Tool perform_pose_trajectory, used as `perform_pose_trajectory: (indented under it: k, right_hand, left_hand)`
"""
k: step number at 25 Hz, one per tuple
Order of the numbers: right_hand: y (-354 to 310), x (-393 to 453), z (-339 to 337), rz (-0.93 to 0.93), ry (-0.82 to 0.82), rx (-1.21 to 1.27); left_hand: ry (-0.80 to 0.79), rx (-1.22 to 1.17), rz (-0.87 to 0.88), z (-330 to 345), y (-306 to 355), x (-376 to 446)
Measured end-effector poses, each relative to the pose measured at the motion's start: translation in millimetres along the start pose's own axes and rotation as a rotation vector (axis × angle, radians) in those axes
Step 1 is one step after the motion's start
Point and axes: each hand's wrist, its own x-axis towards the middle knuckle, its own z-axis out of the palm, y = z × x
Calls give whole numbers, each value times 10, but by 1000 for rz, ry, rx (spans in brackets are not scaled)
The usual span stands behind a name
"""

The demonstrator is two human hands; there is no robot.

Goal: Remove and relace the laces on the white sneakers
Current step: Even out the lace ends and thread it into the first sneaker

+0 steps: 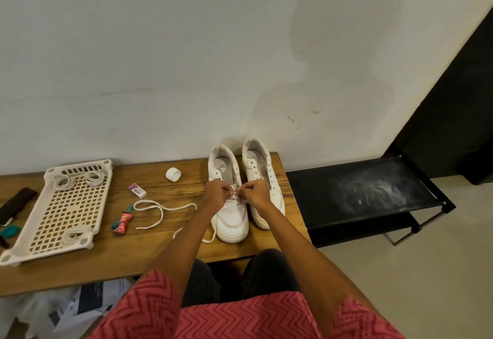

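Observation:
Two white sneakers stand side by side on the wooden table, toes toward me. The left sneaker (pixel 231 221) has a lace partly threaded near its toe. My left hand (pixel 217 194) and my right hand (pixel 254 193) meet over its eyelets, each pinching a piece of that white lace (pixel 234 192). Its loose end trails off the toe (pixel 210 237). The right sneaker (pixel 262 176) has bare eyelets. A second white lace (pixel 157 209) lies loose on the table to the left.
A white perforated tray (pixel 64 210) with coiled laces sits at the left. Between it and the shoes lie an eraser (pixel 137 190), a white tape roll (pixel 173 173) and a red wrapper (pixel 122 224). A black bench (pixel 360 192) stands right of the table (pixel 165 253).

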Motion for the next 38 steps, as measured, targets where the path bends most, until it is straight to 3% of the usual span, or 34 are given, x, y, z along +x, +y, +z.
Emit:
perform_pose_trajectory:
  k: [6,15,20,27,29,33,38]
  right_hand:
    - [8,10,-41,-10,-45,24]
    - [7,5,-211,-27,-208,28]
    - [64,-22,-152,-130,-143,-79]
    - [128,-9,-115,-182,-94,-92]
    - [138,-6,-118,-178,-92,-86]
    - [156,-2,-116,-173,-83,-67]
    - [185,21,-91,-158,-75,-19]
  left_hand:
    - [-21,22,39,-9,-14,12]
    - [110,32,-55,107,93,-14]
    - [105,220,-37,159,133,-30]
    - [21,477,156,63,153,10]
    - [5,445,193,47,133,25]
    - [119,270,148,74,140,53]
    - [100,237,144,121,116,-14]
